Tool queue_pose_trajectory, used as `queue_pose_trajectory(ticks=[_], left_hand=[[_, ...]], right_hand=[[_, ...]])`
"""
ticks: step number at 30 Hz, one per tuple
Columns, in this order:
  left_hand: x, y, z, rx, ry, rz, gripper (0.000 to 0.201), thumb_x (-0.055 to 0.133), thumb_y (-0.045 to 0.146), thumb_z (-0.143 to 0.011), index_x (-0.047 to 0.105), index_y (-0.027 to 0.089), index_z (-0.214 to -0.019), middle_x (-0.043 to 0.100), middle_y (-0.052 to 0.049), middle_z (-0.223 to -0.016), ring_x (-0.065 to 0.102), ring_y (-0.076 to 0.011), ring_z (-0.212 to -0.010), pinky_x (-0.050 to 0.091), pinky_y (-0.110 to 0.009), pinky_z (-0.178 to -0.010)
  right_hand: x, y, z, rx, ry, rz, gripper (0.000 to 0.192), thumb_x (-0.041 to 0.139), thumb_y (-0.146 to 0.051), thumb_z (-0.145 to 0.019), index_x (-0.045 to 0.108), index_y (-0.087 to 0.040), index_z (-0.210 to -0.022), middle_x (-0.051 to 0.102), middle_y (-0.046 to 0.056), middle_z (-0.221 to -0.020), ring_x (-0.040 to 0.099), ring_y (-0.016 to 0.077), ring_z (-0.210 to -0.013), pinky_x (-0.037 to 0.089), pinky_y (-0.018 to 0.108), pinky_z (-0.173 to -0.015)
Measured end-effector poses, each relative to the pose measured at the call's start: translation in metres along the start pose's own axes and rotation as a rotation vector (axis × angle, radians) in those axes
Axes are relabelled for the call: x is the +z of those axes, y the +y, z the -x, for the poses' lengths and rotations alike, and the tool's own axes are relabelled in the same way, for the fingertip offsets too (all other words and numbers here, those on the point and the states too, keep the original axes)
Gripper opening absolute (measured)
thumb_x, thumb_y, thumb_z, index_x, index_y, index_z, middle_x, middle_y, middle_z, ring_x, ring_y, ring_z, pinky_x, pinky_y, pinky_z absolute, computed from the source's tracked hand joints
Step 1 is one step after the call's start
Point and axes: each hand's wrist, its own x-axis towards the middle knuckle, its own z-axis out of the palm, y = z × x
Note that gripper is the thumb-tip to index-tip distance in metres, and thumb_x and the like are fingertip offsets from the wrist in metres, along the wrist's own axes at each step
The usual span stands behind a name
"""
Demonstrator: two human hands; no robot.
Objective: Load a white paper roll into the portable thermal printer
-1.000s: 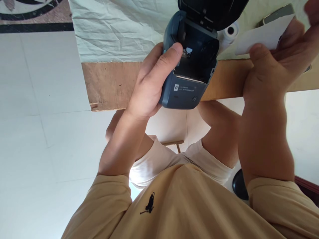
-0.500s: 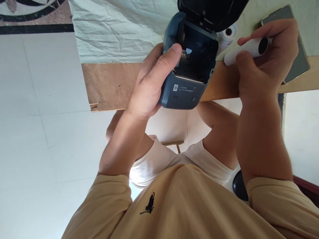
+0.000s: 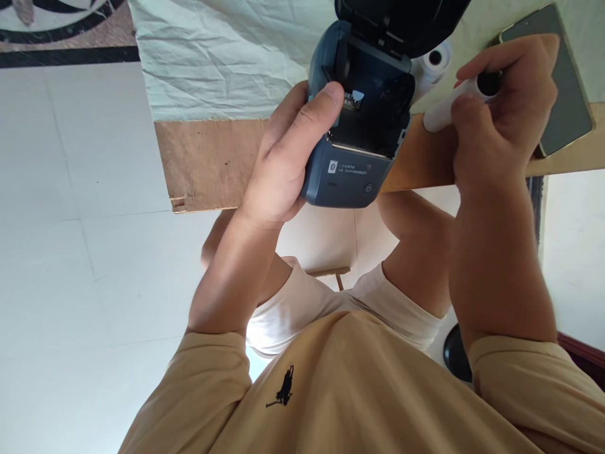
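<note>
My left hand [image 3: 293, 145] is wrapped round the left side of a dark blue portable label printer [image 3: 352, 180], its thumb over the edge of the paper bay. The printer's black lid [image 3: 406, 22] is swung up, and no roll shows in the bay. To the right, my right hand [image 3: 510, 107] is closed on a white paper roll [image 3: 447, 112] with a dark core end, thumb and fingers on either side. Another white roll [image 3: 432, 63] lies behind, partly covered by the printer. My right fingers partly hide where the roll is gripped.
A smartphone [image 3: 567, 101] lies beyond my right hand. Pale green cloth [image 3: 227, 57] covers the wooden table [image 3: 208, 164], whose bare front edge shows. Below are my legs and a tiled floor [image 3: 94, 265]; a dark round object [image 3: 456, 353] stands at the right.
The paper roll in my right hand has tipped slightly, and the hand has shifted a little left. My left hand and the opened printer have hardly moved.
</note>
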Motion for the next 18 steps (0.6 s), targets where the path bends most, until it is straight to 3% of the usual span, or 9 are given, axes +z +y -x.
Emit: queue_pose_trajectory(ticks=[3,5,9,13,18], left_hand=[[-0.0016,-0.0003,-0.0007,-0.006,-0.002,-0.034,0.027,0.052,0.046,-0.075,0.049,0.024,-0.060,0.046,-0.001,-0.064,0.049,-0.0141,-0.060,0.035,-0.029,-0.057],[-0.0022,0.0001,-0.0008,-0.011,0.000,-0.048,0.026,0.050,0.047,-0.076,0.049,0.024,-0.062,0.046,-0.002,-0.065,0.049,-0.0144,-0.062,0.034,-0.029,-0.058],[-0.0020,0.0010,-0.0005,-0.022,-0.011,-0.055,0.027,0.049,0.046,-0.077,0.048,0.023,-0.063,0.043,-0.002,-0.065,0.047,-0.0134,-0.062,0.034,-0.028,-0.058],[-0.0007,0.0002,-0.0002,-0.009,-0.009,-0.024,0.027,0.048,0.046,-0.078,0.049,0.024,-0.064,0.042,-0.001,-0.065,0.044,-0.0131,-0.059,0.032,-0.029,-0.057],[-0.0015,-0.0009,-0.0002,-0.014,-0.022,0.017,0.026,0.050,0.044,-0.077,0.048,0.023,-0.062,0.041,-0.001,-0.065,0.043,-0.0131,-0.058,0.031,-0.029,-0.057]], right_hand=[[0.0009,0.0005,0.0000,-0.026,-0.005,0.015,0.017,0.053,-0.021,-0.074,0.057,-0.018,-0.090,0.044,-0.001,-0.084,0.044,0.0087,-0.092,0.038,0.032,-0.085],[0.0021,-0.0009,0.0002,-0.003,0.008,0.045,0.021,0.056,-0.011,-0.067,0.056,-0.018,-0.087,0.043,-0.001,-0.081,0.044,0.0091,-0.091,0.039,0.031,-0.083],[0.0029,-0.0043,0.0012,0.032,-0.013,0.055,0.039,0.044,0.006,-0.058,0.055,-0.018,-0.086,0.043,-0.001,-0.082,0.044,0.0090,-0.093,0.037,0.029,-0.084],[0.0021,-0.0034,0.0011,0.044,-0.010,0.010,0.042,0.044,0.006,-0.057,0.057,-0.019,-0.087,0.044,0.000,-0.085,0.044,0.0090,-0.093,0.035,0.029,-0.086],[0.0028,-0.0050,0.0009,0.010,-0.037,0.110,0.038,0.054,-0.003,-0.060,0.056,-0.021,-0.094,0.045,0.000,-0.087,0.045,0.0116,-0.095,0.038,0.031,-0.087]])
